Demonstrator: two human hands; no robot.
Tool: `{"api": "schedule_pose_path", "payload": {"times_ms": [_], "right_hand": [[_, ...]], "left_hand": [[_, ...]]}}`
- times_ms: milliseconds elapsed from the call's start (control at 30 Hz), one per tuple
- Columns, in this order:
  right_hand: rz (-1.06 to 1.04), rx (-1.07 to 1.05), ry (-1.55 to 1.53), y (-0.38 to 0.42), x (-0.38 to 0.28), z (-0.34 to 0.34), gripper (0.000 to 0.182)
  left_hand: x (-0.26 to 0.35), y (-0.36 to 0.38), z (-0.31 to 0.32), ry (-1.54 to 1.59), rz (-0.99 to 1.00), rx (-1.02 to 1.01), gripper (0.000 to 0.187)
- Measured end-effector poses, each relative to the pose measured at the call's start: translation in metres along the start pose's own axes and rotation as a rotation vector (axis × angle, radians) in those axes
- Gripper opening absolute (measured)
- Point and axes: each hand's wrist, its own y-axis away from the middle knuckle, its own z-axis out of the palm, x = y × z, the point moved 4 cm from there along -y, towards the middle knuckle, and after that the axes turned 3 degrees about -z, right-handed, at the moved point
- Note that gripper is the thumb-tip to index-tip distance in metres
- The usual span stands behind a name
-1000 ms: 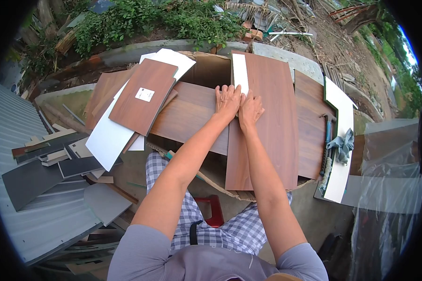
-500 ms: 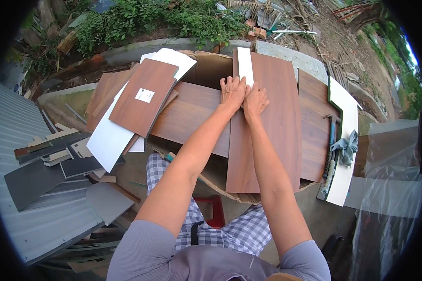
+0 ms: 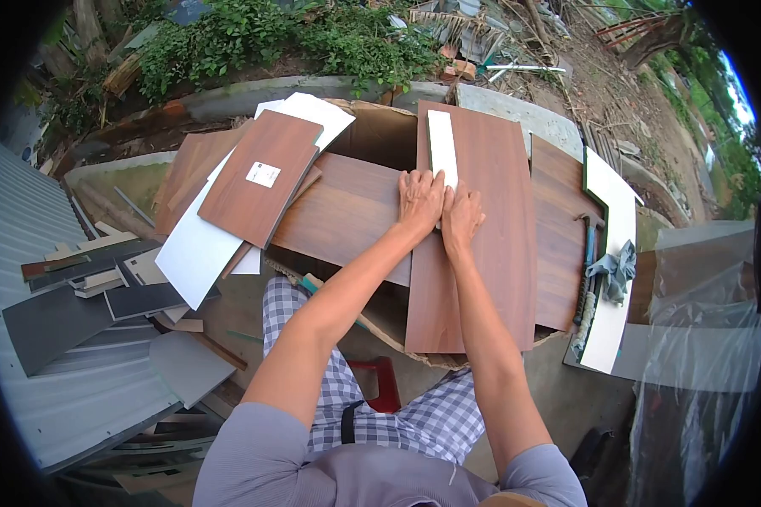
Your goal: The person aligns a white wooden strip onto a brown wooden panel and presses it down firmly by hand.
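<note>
A narrow white strip (image 3: 441,144) lies lengthwise on a brown wood-grain board (image 3: 495,262), along its left side. Both hands are at the strip's near end, side by side and almost touching. My left hand (image 3: 421,204) has its fingers curled over the strip and the board's left edge. My right hand (image 3: 462,215) is closed at the strip's right side, its knuckles over the board. The strip's near end is hidden under the fingers. Beneath this board, a second brown board (image 3: 342,203) reaches out to the left across an open cardboard box (image 3: 380,127).
Brown and white panels (image 3: 258,182) are stacked at the left, one with a label. To the right lie a hammer (image 3: 585,262), a grey cloth (image 3: 615,272) and a white angled panel (image 3: 607,325). Dark offcuts (image 3: 59,325) rest on corrugated sheet metal. A red stool (image 3: 385,384) shows below.
Both hands have moved toward me along the board, and the white strip has slid nearer with them. Its far end now sits slightly inside the board's far edge.
</note>
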Motion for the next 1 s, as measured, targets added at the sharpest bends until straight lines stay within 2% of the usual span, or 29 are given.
{"api": "schedule_pose_path", "payload": {"times_ms": [267,433,567,1000], "right_hand": [[0.024,-0.063,-0.082,0.146,0.017,-0.096,0.036],[0.065,-0.100,-0.026,0.188,0.034,-0.106,0.037],[0.025,-0.091,0.018,0.179,0.036,-0.096,0.038],[-0.007,-0.023,0.023,0.075,0.028,-0.045,0.035]], "left_hand": [[0.080,0.129,-0.080,0.089,-0.057,-0.163,0.040],[0.093,0.171,-0.084,0.078,-0.054,-0.265,0.042],[0.088,0.162,-0.072,0.050,-0.049,-0.267,0.042],[0.049,0.076,-0.018,0.030,-0.088,-0.134,0.040]]}}
